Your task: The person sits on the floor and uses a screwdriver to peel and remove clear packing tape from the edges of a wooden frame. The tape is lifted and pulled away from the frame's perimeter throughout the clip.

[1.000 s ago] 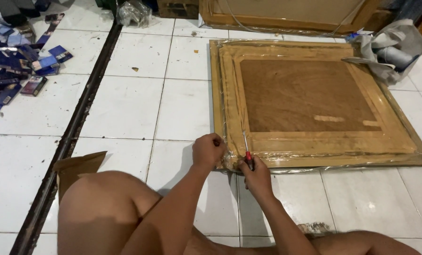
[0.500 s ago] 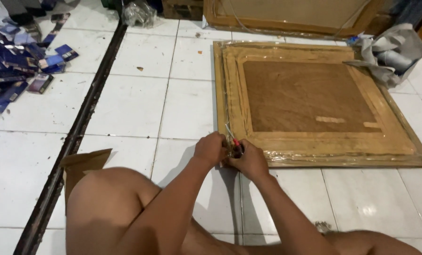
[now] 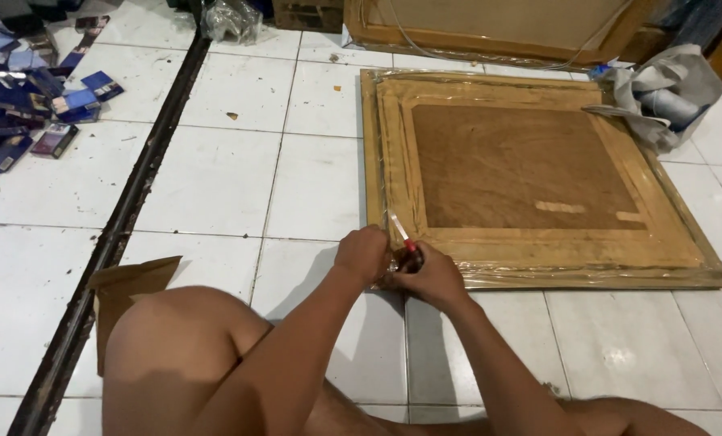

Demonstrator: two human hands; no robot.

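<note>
The plastic-wrapped wooden picture frame (image 3: 530, 173), flat on the tiled floor (image 3: 215, 178), looks stiff, heavy and slippery, best lifted by its edges; the left hand (image 3: 363, 254) pinches the wrap while the right hand (image 3: 433, 278) closes its grip on a red-handled cutter (image 3: 405, 242).

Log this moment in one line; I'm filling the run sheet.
left hand: on frame corner | right hand: holds red-handled tool | frame: flat on floor, plastic-wrapped

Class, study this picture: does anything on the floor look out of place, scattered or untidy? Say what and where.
Yes. A heap of small blue packets lies scattered at the far left, beyond the dark floor track. A torn piece of cardboard lies loose beside the knee. The plastic-wrapped wooden frame sits slightly askew to the tile lines.
</note>
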